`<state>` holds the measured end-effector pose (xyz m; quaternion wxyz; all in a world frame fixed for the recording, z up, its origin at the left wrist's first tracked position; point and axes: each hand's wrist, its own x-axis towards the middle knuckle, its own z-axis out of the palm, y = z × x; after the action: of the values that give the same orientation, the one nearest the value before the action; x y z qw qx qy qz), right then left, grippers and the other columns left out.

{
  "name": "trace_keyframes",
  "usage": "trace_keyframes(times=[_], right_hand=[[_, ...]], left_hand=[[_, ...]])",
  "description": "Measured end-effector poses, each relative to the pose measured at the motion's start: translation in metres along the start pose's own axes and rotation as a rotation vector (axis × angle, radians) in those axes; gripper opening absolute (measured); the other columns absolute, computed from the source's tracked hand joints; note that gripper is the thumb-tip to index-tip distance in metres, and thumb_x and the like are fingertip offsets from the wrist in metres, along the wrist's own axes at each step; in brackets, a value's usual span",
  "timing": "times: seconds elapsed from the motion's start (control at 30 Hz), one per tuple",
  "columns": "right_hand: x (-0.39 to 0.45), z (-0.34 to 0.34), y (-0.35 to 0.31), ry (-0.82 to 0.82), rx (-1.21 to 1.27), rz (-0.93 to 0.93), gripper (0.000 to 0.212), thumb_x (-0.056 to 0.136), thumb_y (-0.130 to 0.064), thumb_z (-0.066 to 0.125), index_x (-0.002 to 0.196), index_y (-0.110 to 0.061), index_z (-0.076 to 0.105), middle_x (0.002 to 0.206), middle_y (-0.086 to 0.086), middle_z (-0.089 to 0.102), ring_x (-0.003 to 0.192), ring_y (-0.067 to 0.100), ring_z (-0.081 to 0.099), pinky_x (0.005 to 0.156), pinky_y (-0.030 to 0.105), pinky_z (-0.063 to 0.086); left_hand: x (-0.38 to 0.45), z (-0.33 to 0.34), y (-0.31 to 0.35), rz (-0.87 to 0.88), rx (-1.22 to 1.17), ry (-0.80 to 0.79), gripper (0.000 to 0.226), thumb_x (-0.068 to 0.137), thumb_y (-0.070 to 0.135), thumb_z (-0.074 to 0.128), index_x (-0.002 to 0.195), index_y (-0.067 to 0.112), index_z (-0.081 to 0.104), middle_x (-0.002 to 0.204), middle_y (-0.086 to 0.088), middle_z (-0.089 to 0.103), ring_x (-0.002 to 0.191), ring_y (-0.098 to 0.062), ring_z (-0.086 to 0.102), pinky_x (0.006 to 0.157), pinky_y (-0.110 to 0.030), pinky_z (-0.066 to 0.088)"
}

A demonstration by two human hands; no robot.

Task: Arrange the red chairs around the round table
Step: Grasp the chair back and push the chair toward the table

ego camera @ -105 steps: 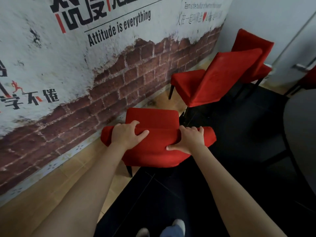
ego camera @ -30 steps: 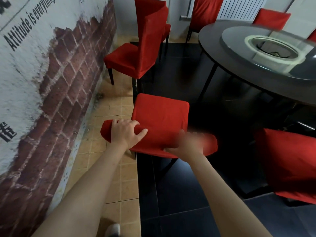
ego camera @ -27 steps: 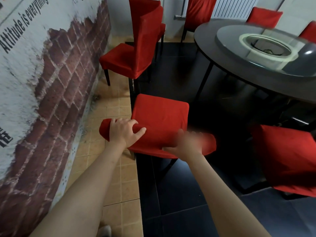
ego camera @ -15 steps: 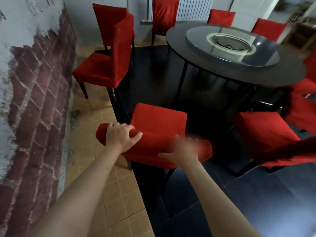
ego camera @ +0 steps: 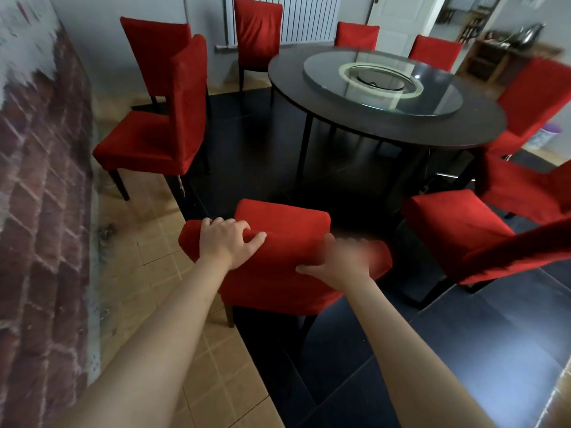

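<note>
A: Chair point(ego camera: 279, 242) noted at lower centre of the frame, seat turned toward the round table point(ego camera: 386, 118), which is set upper right. The top of its backrest is gripped by both hands. Left hand point(ego camera: 227, 242): fingers curled over the top edge, slightly spread, thumb laid along the near face. Right hand point(ego camera: 343, 261): blurred; thumb is seen on the near face, fingers appear folded over the top, but their spacing cannot be told.

B: Handling?

A: A loose red fabric cover is worn over a stiff frame on dark legs. Moderate weight is judged; it is likely dragged or tilted rather than carried. The cover may slide or bunch under the palms, so the hard top rail beneath should be held, one hand toward each end, as is done here. Nothing fragile is judged about it.

B: Floor?

A: Two surfaces. Tan tile point(ego camera: 148, 273) runs along the left; dark tile point(ego camera: 463, 350) lies under the table. The chair is stood across the seam, so a leg could catch there.

B: Room?

A: A brick-pattern wall point(ego camera: 40, 211) fills the left edge. Two spare chairs point(ego camera: 160, 118) are parked at upper left, apart from the table. More chairs are ranged behind and at the right of the table; one sits near, at lower right point(ego camera: 457, 223). A glass turntable point(ego camera: 383, 84) is seen on the tabletop, a radiator point(ego camera: 309, 17) and door point(ego camera: 398, 17) along the top.
</note>
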<state>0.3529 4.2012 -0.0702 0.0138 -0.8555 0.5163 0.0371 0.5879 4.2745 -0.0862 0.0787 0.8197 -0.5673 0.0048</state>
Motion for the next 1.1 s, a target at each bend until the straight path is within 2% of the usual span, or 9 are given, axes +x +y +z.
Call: trace_keyframes(times=[0.23,0.37,0.5,0.63,0.9,1.1], right_hand=[[0.020,-0.001,0.007,0.001,0.003,0.009,0.097,0.053,-0.098,0.035,0.111,-0.022,0.051,0.099,-0.004,0.064,0.106,0.024,0.056,0.109,0.052,0.026],[0.025,-0.004,0.010,-0.048,-0.004,-0.019,0.102,0.049,-0.098,0.030,0.114,-0.023,0.050,0.099,-0.004,0.064,0.107,0.023,0.057,0.111,0.054,0.022],[0.030,-0.006,0.011,-0.082,-0.006,-0.046,0.093,0.051,-0.099,0.034,0.098,-0.021,0.053,0.084,-0.006,0.063,0.092,0.019,0.062,0.111,0.051,0.025],[0.030,-0.006,0.008,-0.051,0.000,-0.060,0.088,0.049,-0.100,0.035,0.083,-0.021,0.053,0.072,-0.008,0.059,0.077,0.015,0.061,0.106,0.045,0.031],[0.008,-0.003,-0.005,-0.013,0.013,0.029,0.082,0.052,-0.098,0.040,0.078,-0.021,0.052,0.063,-0.010,0.052,0.065,0.012,0.051,0.102,0.040,0.036],[-0.020,0.002,-0.029,0.011,-0.012,0.124,0.084,0.052,-0.099,0.035,0.077,-0.020,0.047,0.058,-0.010,0.045,0.061,0.012,0.047,0.101,0.040,0.037]], left_hand=[[0.022,0.005,0.003,0.027,0.018,0.023,0.082,0.078,0.077,0.008,0.108,0.030,0.068,0.103,0.002,0.070,0.102,-0.023,0.061,0.098,-0.049,0.035],[0.022,0.003,0.004,0.032,0.015,0.014,0.080,0.079,0.076,0.010,0.109,0.029,0.068,0.105,0.003,0.070,0.102,-0.022,0.060,0.098,-0.048,0.035],[0.020,0.003,0.004,0.024,0.015,0.002,0.072,0.083,0.074,0.018,0.109,0.029,0.068,0.105,0.003,0.069,0.103,-0.022,0.060,0.099,-0.048,0.035],[0.020,0.002,0.000,0.011,0.017,-0.013,0.081,0.076,0.078,0.008,0.109,0.032,0.066,0.106,0.003,0.069,0.104,-0.023,0.059,0.096,-0.045,0.034],[0.017,0.004,-0.012,0.088,-0.001,-0.014,0.080,0.078,0.077,0.009,0.109,0.031,0.067,0.105,0.003,0.069,0.102,-0.023,0.060,0.097,-0.047,0.035],[0.013,0.001,-0.026,0.184,-0.012,-0.015,0.079,0.078,0.076,0.010,0.107,0.031,0.067,0.103,0.003,0.069,0.101,-0.023,0.060,0.099,-0.047,0.034]])
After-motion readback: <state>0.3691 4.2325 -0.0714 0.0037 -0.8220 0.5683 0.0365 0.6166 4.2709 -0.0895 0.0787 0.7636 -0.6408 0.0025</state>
